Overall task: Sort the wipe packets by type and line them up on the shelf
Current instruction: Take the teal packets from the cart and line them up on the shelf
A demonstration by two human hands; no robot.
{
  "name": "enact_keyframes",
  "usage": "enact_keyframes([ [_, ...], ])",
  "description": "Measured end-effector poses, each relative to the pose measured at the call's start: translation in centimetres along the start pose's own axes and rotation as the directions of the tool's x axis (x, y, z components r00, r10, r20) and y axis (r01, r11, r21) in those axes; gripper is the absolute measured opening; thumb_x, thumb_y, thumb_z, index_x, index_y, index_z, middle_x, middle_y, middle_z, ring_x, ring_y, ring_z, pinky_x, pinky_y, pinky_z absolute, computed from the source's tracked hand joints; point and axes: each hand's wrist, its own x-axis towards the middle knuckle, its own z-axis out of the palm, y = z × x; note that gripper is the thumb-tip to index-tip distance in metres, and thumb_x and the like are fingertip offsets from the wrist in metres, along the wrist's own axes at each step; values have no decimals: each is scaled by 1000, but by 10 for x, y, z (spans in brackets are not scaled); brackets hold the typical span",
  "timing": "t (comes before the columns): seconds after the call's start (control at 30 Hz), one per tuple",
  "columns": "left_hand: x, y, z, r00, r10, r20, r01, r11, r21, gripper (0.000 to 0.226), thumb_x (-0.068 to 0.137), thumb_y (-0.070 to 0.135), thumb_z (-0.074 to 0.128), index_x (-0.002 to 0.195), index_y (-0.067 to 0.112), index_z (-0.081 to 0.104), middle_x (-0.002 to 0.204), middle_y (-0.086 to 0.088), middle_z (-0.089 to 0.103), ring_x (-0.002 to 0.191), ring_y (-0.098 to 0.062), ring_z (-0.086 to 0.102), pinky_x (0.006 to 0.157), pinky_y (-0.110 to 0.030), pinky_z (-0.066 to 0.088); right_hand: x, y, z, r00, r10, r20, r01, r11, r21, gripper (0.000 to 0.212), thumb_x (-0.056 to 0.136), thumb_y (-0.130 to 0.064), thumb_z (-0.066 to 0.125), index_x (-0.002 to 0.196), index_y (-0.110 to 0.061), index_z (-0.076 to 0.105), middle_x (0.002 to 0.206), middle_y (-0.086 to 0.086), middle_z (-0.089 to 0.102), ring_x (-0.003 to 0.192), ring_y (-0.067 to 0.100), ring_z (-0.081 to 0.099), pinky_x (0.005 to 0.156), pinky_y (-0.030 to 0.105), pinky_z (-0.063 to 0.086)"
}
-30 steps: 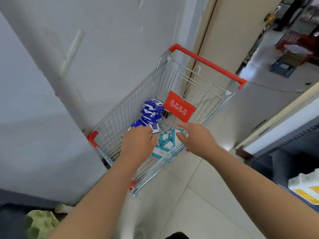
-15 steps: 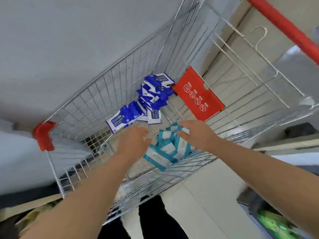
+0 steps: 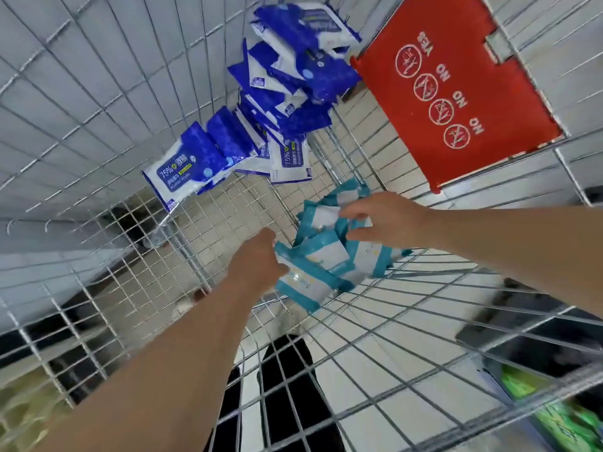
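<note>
Inside a wire shopping cart (image 3: 81, 132) lie two kinds of wipe packets. Several dark blue and white packets (image 3: 277, 102) marked 75% are heaped against the far left wall. Several teal and white packets (image 3: 326, 256) lie in a loose pile on the cart floor at the centre. My left hand (image 3: 257, 265) grips the left end of the nearest teal packet (image 3: 303, 283). My right hand (image 3: 388, 220) reaches in from the right, fingers curled over the top of the teal pile and pinching packets there.
A red plastic child-seat flap (image 3: 456, 93) with warning symbols hangs on the cart's far right wall. Tiled floor shows through the mesh. Dark trouser legs (image 3: 284, 386) are visible below the cart. Green packaged goods (image 3: 554, 415) sit at the lower right.
The view has dropped much closer into the cart. Both hands have come down from above the cart onto the teal pile, and the left hand has taken hold of a teal packet.
</note>
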Motion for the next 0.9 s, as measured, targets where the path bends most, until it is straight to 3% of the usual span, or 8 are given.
enact_keyframes([
  [0.07, 4, -7, 7, 1000, 6, 0, -6, 1000, -27, 44, 75, 18, 77, 110, 11, 52, 100, -7, 62, 91, -26, 60, 77, -36, 50, 4, 7, 5, 1000, -16, -15, 16, 999, 31, 42, 89, -29, 65, 128, -16, 59, 118, 4, 64, 105, 17, 57, 93, 32, 43],
  [0.17, 6, -10, 7, 997, 65, 28, -63, 996, -63, 25, 75, 21, 77, 95, 15, 63, 91, -2, 63, 80, -18, 58, 66, -27, 43, 8, 15, 10, 995, -51, -81, 54, 998, 33, 42, 84, -25, 70, 125, -19, 61, 113, 4, 61, 102, 18, 57, 90, 31, 44],
  [0.33, 5, 6, 8, 981, 191, 12, -187, 969, -163, 24, 83, 23, 71, 102, 15, 60, 101, 6, 52, 93, -13, 53, 67, -19, 36, 10, 31, 5, 982, -31, -185, 8, 992, -125, 52, 76, -18, 73, 124, -24, 54, 115, 5, 47, 111, 23, 46, 95, 40, 42],
  [0.43, 7, 11, 17, 971, 231, 61, -225, 970, -92, 27, 84, 19, 68, 106, 17, 53, 99, 6, 55, 95, -17, 58, 69, -21, 40, 9, 34, 5, 985, 9, -170, -34, 989, -142, 53, 75, -14, 72, 121, -23, 47, 106, -1, 42, 98, 22, 52, 80, 37, 47],
  [0.57, 7, 3, 14, 988, 152, 4, -149, 972, -182, 50, 74, 15, 78, 115, 20, 49, 101, 2, 57, 91, -15, 58, 65, -19, 42, 9, 32, 4, 978, 47, -205, -67, 994, -90, 59, 72, -13, 73, 120, -21, 39, 106, 2, 45, 79, 25, 57, 68, 40, 50],
  [0.67, 6, -10, 2, 989, 142, 28, -138, 985, -106, 27, 76, 17, 75, 101, 19, 64, 95, 0, 62, 85, -13, 59, 60, -14, 37, 8, 34, -2, 987, 47, -155, -58, 996, -73, 50, 71, -15, 75, 112, -17, 47, 90, 0, 49, 80, 22, 52, 63, 33, 39],
  [0.8, 4, -19, -12, 992, 125, 12, -121, 976, -181, 19, 83, 18, 70, 98, 26, 62, 94, 3, 62, 76, -6, 55, 54, -15, 37, 10, 35, -5, 998, 6, -56, -15, 988, -156, 35, 72, -23, 77, 105, -18, 64, 93, 2, 53, 89, 19, 48, 73, 32, 40],
  [0.9, 5, -8, -13, 991, 132, 7, -126, 956, -265, 19, 89, 15, 64, 105, 20, 56, 89, 8, 59, 72, 1, 52, 45, -8, 38, 10, 34, 0, 994, -15, -105, 8, 998, -68, 32, 74, -19, 74, 105, -16, 68, 106, 8, 53, 97, 23, 53, 84, 37, 43],
])
